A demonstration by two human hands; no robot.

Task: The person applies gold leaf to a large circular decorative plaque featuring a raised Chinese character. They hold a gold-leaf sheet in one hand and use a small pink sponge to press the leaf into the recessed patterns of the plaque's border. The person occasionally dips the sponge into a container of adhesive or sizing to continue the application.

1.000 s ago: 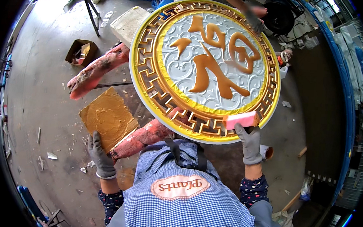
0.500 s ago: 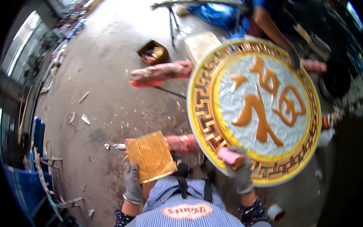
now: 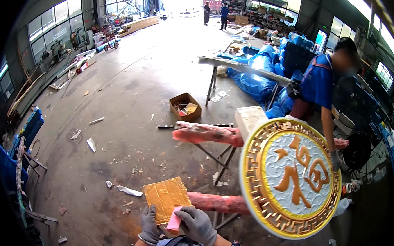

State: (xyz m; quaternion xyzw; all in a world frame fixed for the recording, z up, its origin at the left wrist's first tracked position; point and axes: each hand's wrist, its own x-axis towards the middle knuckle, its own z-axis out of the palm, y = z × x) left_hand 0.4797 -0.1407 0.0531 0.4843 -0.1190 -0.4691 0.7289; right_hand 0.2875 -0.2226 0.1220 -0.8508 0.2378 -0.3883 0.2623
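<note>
My left hand (image 3: 150,226), in a grey glove, grips the lower left edge of a gold-coated, creased square sheet (image 3: 165,194), perhaps cardboard. A small pink foam-like block (image 3: 173,221) is pinched in my gloved right hand (image 3: 198,225), against or just in front of the sheet's lower right edge. To the right, a big round relief panel (image 3: 276,210) rests tilted on the supports, with a gold key-pattern border, white scrollwork and a raised gold character. Neither of my hands touches it.
Pink-wrapped bars (image 3: 219,203) on metal legs run under the panel. Across it, a co-worker in blue (image 3: 317,81) has a gloved hand on its far right edge. A cardboard box (image 3: 185,109) with scraps sits on the littered floor. Blue-wrapped bundles (image 3: 258,72) lie behind.
My right hand has moved left, away from the panel's lower edge to the gold sheet, still with the pink block. The view has tilted up, showing more of the hall and the co-worker.
</note>
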